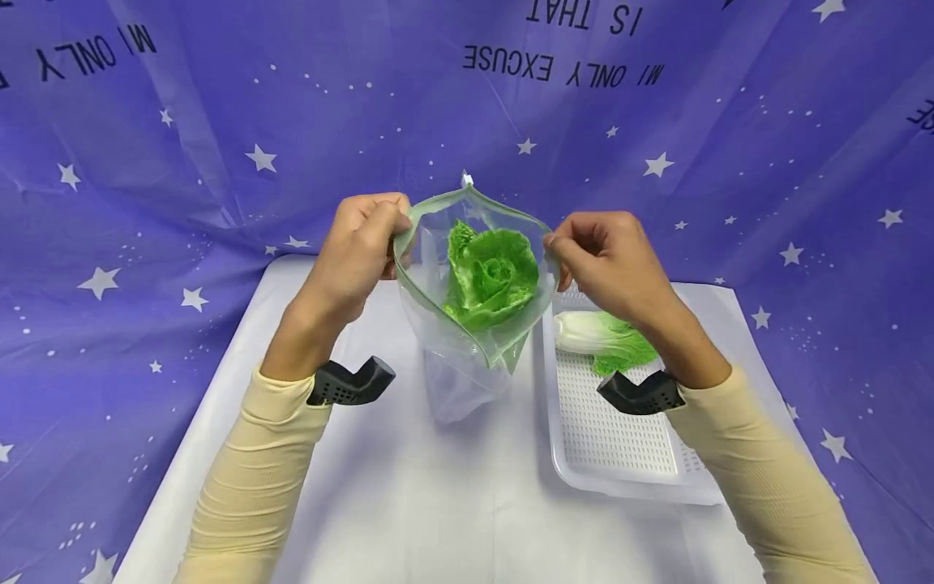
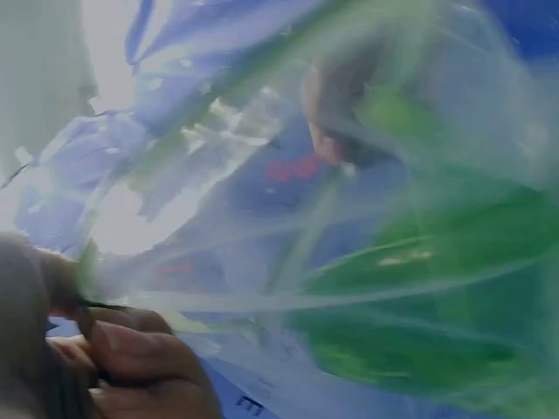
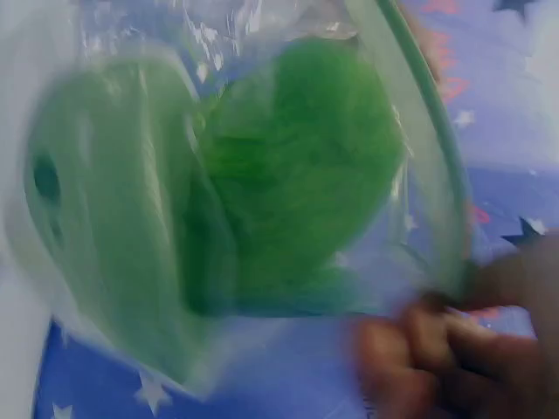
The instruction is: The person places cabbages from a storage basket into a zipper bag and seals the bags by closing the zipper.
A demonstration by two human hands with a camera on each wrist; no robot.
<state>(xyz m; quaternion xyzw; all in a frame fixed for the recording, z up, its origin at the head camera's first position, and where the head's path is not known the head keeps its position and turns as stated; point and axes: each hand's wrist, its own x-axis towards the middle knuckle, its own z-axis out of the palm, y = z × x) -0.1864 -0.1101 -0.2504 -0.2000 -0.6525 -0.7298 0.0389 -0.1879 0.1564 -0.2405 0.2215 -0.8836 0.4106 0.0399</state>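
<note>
A clear zip bag with a pale green rim hangs between my two hands, its mouth spread wide. Inside it sits a leafy green vegetable, its curled leaves facing up. My left hand pinches the rim on the left side. On the opposite side the rim is pinched by my right hand. A white slider shows at the far corner of the mouth. In the left wrist view, the fingers grip the bag's edge; the right wrist view is blurred, with the green leaves showing through the plastic.
A white perforated tray lies at the right of the white table, partly under my right forearm. In the tray rests a cabbage with a white stem and green leaves. A purple star-patterned cloth hangs behind.
</note>
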